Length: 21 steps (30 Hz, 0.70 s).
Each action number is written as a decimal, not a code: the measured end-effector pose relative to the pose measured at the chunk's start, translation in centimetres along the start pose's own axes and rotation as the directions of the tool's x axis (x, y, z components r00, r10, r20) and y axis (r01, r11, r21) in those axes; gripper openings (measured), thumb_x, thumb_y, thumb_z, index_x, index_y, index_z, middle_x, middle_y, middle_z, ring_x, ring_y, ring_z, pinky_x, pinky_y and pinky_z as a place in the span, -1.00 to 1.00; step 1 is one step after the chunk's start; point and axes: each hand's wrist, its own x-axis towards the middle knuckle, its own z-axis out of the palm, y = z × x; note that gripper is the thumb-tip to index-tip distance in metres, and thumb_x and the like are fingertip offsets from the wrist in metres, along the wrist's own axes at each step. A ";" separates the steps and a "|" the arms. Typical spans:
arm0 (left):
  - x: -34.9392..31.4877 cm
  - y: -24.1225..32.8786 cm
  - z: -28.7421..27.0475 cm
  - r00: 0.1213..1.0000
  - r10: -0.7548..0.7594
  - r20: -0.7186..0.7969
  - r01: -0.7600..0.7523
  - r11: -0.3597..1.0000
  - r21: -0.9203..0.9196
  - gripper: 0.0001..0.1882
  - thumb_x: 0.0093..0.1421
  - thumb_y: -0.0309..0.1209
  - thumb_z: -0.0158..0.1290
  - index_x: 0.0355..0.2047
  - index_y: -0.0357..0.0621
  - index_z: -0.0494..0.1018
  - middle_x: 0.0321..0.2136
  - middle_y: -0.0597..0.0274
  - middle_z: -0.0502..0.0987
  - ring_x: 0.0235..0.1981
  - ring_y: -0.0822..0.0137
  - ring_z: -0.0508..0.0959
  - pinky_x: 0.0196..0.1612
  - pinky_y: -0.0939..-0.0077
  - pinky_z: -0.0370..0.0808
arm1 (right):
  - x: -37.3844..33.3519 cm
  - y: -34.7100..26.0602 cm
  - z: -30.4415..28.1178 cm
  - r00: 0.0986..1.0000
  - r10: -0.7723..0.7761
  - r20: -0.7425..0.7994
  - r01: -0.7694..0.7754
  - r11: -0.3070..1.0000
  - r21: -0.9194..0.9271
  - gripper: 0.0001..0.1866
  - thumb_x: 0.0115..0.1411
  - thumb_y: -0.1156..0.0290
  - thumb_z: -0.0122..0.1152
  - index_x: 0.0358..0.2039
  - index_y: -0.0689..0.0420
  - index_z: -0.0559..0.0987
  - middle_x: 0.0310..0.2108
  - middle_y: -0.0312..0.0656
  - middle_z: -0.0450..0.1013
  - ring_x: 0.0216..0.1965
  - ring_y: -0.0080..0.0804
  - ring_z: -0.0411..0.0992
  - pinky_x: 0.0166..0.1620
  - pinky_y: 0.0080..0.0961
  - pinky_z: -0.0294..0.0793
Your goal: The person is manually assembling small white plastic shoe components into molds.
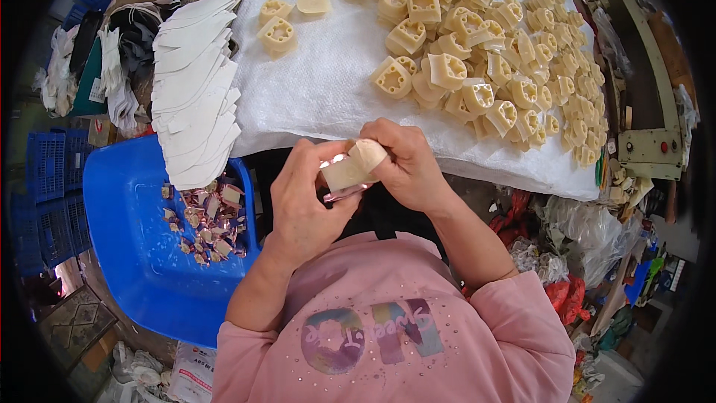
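Head view: L hand [302, 190] and R hand [406, 164] were up at the near edge of the white-covered bench [313, 89], L of its middle, both on one cream pc [347, 174] w/ shiny pink material [346, 193] showing just under it. L fingers were curled, thumb below & fingertips above, pinching the pc's L part; R thumb & index pinched its upper R end, other R fingers folded in. Couldn't tell the pc's full shape, as fingers hid parts.

Big heap of cream pcs w/ holes [477, 37] ran from the bench's far edge down its R edge; a few loose pcs [277, 33] lay nr the far L corner. Stack of white strips [195, 97] ran along the L edge, overlapping a blue tub [130, 216] below the near L corner. Cream/pink scraps [212, 227] sat in the tub's R part. Blue crates [56, 172] stood L of it; clear plastic bags [589, 231] lay below the near R corner.
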 end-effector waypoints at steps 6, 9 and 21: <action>0.2 0.4 0.3 0.985 0.171 -0.035 -0.165 0.977 0.136 -0.49 -0.30 -0.58 0.26 -0.27 -0.26 0.35 -0.56 0.24 0.35 -0.56 0.47 0.36 -0.55 0.65 0.30 | -0.5 1.1 -0.4 0.988 -0.080 0.133 -0.005 0.840 0.543 -0.82 0.26 0.45 -0.10 -0.26 0.22 0.48 -0.36 -0.27 0.44 -0.33 -0.50 0.40 -0.25 -0.54 0.39; -0.2 -0.2 1.5 0.971 0.218 -0.095 -0.196 0.960 0.199 -0.49 -0.31 -0.59 0.28 -0.31 -0.26 0.30 -0.56 0.20 0.35 -0.58 0.42 0.40 -0.56 0.62 0.34 | -1.1 1.0 0.9 0.999 -0.039 0.034 0.020 0.898 0.440 -0.81 0.25 0.43 -0.11 -0.26 0.23 0.47 -0.34 -0.24 0.43 -0.30 -0.48 0.39 -0.21 -0.53 0.38; -0.5 -0.8 1.8 0.957 0.221 -0.189 -0.147 0.928 0.343 -0.45 -0.29 -0.55 0.34 -0.30 -0.29 0.27 -0.53 0.14 0.39 -0.58 0.35 0.46 -0.51 0.59 0.41 | -1.9 1.6 3.4 0.976 0.208 0.061 -0.161 0.511 0.844 -0.73 0.30 0.33 -0.13 -0.11 0.20 0.42 -0.15 -0.18 0.41 -0.13 -0.44 0.39 -0.11 -0.52 0.38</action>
